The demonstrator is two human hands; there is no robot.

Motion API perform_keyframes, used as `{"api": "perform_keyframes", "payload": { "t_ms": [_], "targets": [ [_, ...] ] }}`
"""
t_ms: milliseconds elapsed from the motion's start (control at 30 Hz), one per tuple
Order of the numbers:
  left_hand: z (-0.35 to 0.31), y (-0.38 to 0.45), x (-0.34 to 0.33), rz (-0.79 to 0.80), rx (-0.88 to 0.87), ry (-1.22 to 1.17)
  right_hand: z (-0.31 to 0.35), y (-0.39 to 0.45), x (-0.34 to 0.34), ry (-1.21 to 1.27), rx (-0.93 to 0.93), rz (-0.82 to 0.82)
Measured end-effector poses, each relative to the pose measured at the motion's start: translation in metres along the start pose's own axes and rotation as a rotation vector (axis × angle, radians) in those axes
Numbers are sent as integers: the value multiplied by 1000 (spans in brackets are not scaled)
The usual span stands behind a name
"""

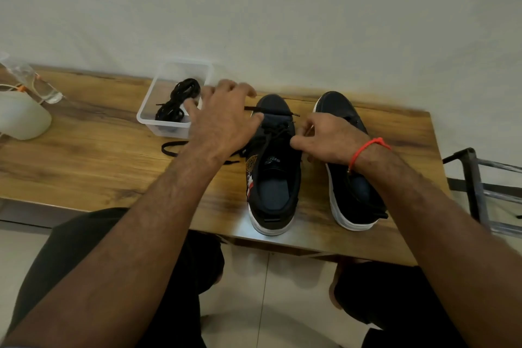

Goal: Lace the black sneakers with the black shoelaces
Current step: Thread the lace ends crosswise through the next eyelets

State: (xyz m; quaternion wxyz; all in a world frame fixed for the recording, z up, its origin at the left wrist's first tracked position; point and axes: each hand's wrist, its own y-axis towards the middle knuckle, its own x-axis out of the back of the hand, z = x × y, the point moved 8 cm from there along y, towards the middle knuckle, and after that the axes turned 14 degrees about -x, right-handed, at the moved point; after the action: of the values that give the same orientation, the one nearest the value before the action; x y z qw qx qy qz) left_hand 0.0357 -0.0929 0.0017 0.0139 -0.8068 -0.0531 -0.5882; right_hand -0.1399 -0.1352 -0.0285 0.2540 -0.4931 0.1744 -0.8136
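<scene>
Two black sneakers with white soles stand side by side on the wooden table (93,150), toes pointing away from me. The left sneaker (272,178) has a black shoelace (275,133) partly threaded through its front eyelets; the lace trails off to the left over the table (172,148). My left hand (226,118) hovers over that shoe's left front, fingers spread. My right hand (327,138) pinches the lace at the shoe's right side, and covers part of the right sneaker (350,200).
A clear plastic box (158,121) behind the left hand holds a bundle of black laces (178,102). A white jug (22,118) and a clear bottle (31,79) stand at the far left. A dark metal frame (477,178) stands right of the table.
</scene>
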Motion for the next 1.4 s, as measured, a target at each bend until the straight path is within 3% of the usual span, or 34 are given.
{"api": "perform_keyframes", "payload": {
  "t_ms": [267, 567, 667, 767, 833, 933, 1100, 1200, 1400],
  "targets": [
    [1, -16, -45, 466, 165, -424, 37, -19, -16, -188, 470, -281],
    [0, -14, -45, 446, 174, -581, 36, -18, -23, -320, 464, -489],
    [2, -14, -47, 451, 179, -595, 32, -15, -11, -94, 443, -513],
    [3, -14, -48, 454, 186, -604, 7, -5, 19, 350, 225, -555],
    [2, -14, -48, 455, 184, -616, -11, 5, 28, 454, 80, -554],
    [1, -13, -50, 457, 172, -624, -10, 8, 22, 321, 80, -486],
    [-1, -13, -50, 450, 150, -628, 44, -24, 1, -39, 546, -439],
    [-1, -13, -49, 447, 146, -615, 42, -16, -22, -341, 469, -390],
    [-3, -13, -51, 463, 151, -606, 36, -17, -15, -281, 454, -525]
  ]
}}
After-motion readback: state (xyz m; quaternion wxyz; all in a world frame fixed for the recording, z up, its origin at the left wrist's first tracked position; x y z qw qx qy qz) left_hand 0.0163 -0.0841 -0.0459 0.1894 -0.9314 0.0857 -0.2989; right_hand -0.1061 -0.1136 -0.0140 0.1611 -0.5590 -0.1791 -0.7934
